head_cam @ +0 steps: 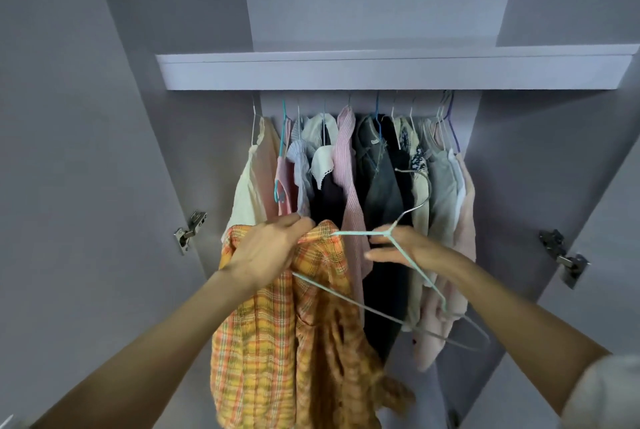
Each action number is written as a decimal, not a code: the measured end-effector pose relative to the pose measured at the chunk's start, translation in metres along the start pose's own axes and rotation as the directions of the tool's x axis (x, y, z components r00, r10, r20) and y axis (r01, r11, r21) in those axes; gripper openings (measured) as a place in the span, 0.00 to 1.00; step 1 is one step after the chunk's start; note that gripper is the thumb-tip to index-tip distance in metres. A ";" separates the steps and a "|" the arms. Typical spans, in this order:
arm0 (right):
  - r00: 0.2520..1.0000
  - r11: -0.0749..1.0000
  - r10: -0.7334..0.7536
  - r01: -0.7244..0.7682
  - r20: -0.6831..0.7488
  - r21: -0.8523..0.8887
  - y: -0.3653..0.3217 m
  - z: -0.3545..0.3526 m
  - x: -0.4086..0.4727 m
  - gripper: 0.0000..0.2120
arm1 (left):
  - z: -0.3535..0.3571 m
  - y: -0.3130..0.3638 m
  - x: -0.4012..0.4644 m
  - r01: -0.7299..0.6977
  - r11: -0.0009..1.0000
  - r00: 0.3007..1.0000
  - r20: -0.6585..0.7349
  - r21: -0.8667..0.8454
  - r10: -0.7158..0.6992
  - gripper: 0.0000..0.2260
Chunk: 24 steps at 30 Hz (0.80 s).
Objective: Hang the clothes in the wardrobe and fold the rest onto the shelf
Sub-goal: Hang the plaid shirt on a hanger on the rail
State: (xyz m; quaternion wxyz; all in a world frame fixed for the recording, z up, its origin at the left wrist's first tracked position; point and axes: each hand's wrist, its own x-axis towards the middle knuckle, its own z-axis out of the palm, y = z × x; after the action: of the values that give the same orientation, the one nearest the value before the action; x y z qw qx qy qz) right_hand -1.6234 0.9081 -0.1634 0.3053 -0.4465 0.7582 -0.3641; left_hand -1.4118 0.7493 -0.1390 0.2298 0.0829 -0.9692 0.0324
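An orange and yellow plaid shirt [277, 342] hangs down in front of the open wardrobe. My left hand [266, 248] grips its top edge near the collar. A pale green wire hanger [408, 255] points with one end into the shirt's opening at the collar. My right hand [405, 247] holds the hanger at its neck, fingers curled round the wire, with the hook rising above it. The hanger's lower bar slants down to the right, across the hanging clothes.
Several garments [349, 165] on hangers fill the rail under a white shelf [394, 72]. Both wardrobe doors stand open, with metal hinges at the left [188, 231] and right [564, 257]. The compartment above the shelf has grey walls.
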 end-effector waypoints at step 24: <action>0.911 0.839 -0.372 0.248 -0.177 -0.485 -0.023 0.071 0.034 0.18 | -0.015 0.004 -0.022 -0.059 0.997 0.998 -0.008 -0.052 0.059 0.20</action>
State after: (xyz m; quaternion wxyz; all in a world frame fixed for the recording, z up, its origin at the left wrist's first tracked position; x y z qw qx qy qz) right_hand -1.5712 0.8503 -0.1884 0.0259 -0.5702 0.7723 -0.2787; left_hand -1.3861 0.7579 -0.1356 0.2339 0.0481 -0.9710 0.0142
